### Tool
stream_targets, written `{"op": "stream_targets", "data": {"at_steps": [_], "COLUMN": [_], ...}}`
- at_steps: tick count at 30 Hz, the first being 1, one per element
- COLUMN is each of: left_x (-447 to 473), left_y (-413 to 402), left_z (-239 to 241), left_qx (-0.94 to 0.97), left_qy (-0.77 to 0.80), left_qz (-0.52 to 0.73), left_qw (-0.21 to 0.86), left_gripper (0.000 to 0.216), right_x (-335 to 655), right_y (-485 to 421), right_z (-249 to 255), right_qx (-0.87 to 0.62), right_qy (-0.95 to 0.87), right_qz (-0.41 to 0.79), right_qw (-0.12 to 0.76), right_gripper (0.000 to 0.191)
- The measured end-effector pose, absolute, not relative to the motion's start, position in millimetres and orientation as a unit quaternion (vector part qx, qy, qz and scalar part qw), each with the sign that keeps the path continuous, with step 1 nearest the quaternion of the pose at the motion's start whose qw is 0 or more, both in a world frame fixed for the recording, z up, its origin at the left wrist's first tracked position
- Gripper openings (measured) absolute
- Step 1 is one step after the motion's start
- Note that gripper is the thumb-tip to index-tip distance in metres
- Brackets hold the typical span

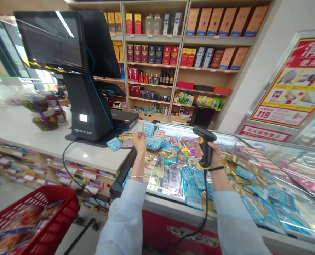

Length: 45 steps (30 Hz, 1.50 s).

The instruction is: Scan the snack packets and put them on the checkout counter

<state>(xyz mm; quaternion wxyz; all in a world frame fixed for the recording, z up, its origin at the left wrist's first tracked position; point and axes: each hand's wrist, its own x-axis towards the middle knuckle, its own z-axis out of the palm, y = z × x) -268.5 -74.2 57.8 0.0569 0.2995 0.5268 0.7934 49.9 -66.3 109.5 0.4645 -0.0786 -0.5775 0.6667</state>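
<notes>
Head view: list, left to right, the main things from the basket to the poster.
Red plastic shopping basket → black checkout terminal → left hand pinching small blue packet → right hand gripping black-and-yellow handheld scanner → red-and-yellow wall poster.

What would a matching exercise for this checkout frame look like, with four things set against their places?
Things:
1. barcode scanner
2. blue packet
3. red basket
4. checkout terminal

Places:
A. standing on the white counter
B. gripped in the right hand
C. at the lower left of the view
D. pinched in the left hand

Pairs: 1-B, 2-D, 3-C, 4-A
</notes>
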Motion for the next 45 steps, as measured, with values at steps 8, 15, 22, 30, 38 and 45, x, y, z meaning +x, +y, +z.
{"op": "stream_targets", "data": {"at_steps": [8, 15, 22, 30, 38, 45], "left_x": [-263, -255, -262, -263, -264, -239], "left_y": [-76, -78, -80, -80, -83, -85], "left_z": [32, 32, 34, 35, 35, 54], "left_qx": [0.394, 0.387, 0.392, 0.4, 0.399, 0.442], "left_qy": [0.767, 0.83, 0.831, 0.831, 0.831, 0.793], "left_qz": [0.504, 0.397, 0.39, 0.383, 0.385, 0.409], "left_qw": [-0.049, -0.057, -0.058, -0.047, -0.041, -0.086], "left_gripper": [0.022, 0.026, 0.027, 0.03, 0.029, 0.028], "right_x": [7, -13, -13, -13, -10, 5], "right_y": [-51, -39, -36, -32, -32, -40], "right_z": [64, 27, 20, 14, 25, 52], "right_qx": [-0.04, -0.052, -0.064, -0.088, -0.078, -0.089], "right_qy": [-0.532, -0.516, -0.512, -0.505, -0.501, -0.498], "right_qz": [0.729, 0.758, 0.759, 0.76, 0.755, 0.742], "right_qw": [0.429, 0.395, 0.396, 0.398, 0.415, 0.44], "right_gripper": [0.031, 0.031, 0.029, 0.03, 0.032, 0.035]}}
